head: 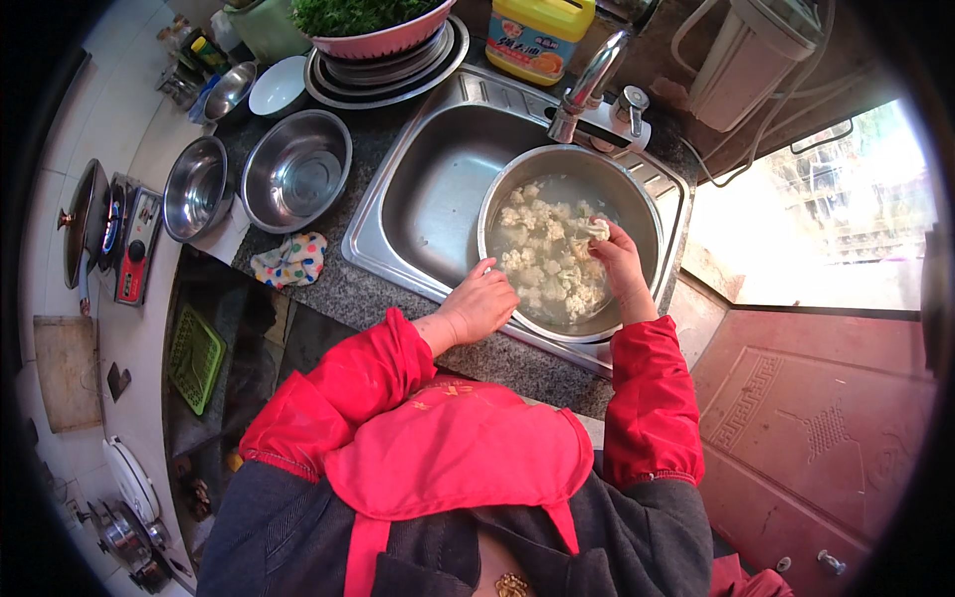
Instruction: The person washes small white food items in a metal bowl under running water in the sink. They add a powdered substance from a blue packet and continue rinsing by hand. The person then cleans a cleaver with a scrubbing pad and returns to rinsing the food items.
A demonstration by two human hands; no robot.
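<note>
A large metal basin [647, 195] rests on the stainless steel sink [418, 186], over its right part. Cloudy water fills it, with many cauliflower florets [553, 257] floating inside. Between the thumb and fingers of my right hand [621, 261] is a cauliflower floret [595, 230], held just above the water on the right. My left hand [481, 302] is closed on the basin's near-left rim, its fingertips partly hidden. The chrome faucet [578, 104] stands behind the basin, its spout over the far rim.
Left of the sink are two metal bowls [297, 173] [195, 188] and a dotted cloth [289, 260]. Behind stand stacked metal basins [317, 78], a pink basket [373, 46] of greens and a yellow jug [539, 37]. A portable stove [138, 242] is farther left; a red door [813, 403] is at right.
</note>
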